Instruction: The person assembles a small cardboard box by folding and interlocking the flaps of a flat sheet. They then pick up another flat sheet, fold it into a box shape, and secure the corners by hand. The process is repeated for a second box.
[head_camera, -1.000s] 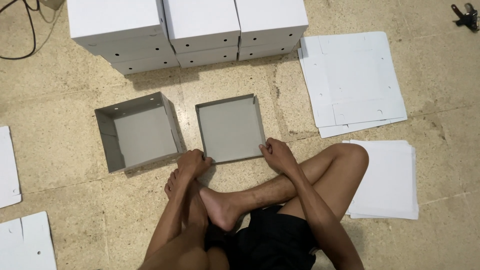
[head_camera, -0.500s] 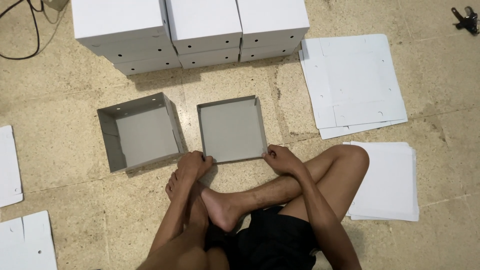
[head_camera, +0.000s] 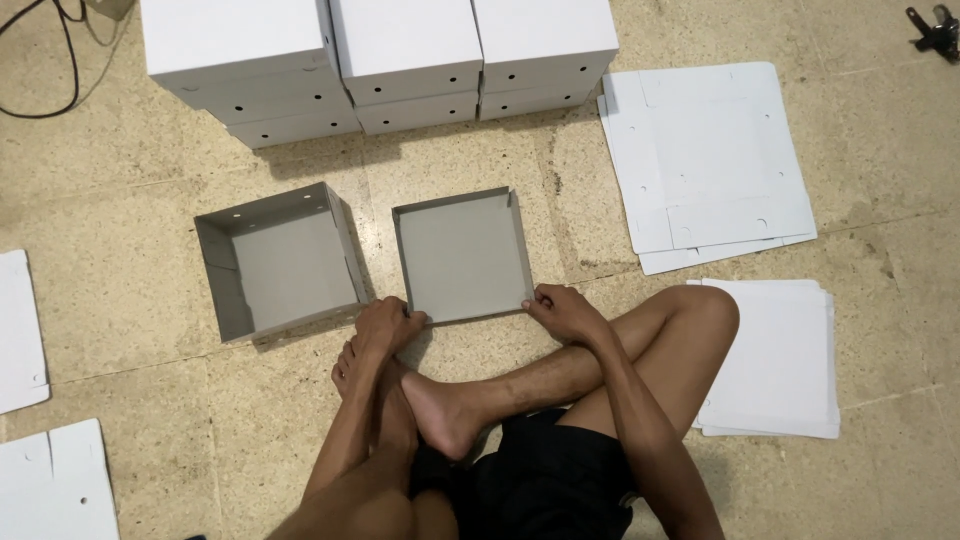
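I sit cross-legged on the floor. A shallow grey cardboard lid (head_camera: 462, 252) lies open side up in front of my feet. My left hand (head_camera: 388, 324) grips its near left corner. Its near right corner is pinched by my right hand (head_camera: 561, 311). A deeper grey open box (head_camera: 280, 262) stands just left of the lid, close to my left hand.
Stacks of closed white boxes (head_camera: 400, 50) line the far side. Flat white cardboard blanks (head_camera: 710, 165) lie at the right, with another pile (head_camera: 785, 355) by my right knee. More blanks (head_camera: 50, 480) lie at the left. A black cable (head_camera: 40, 60) curls at the far left.
The lid has been drawn slightly toward me, and both hands have settled on its near corners. The deeper box has not moved.
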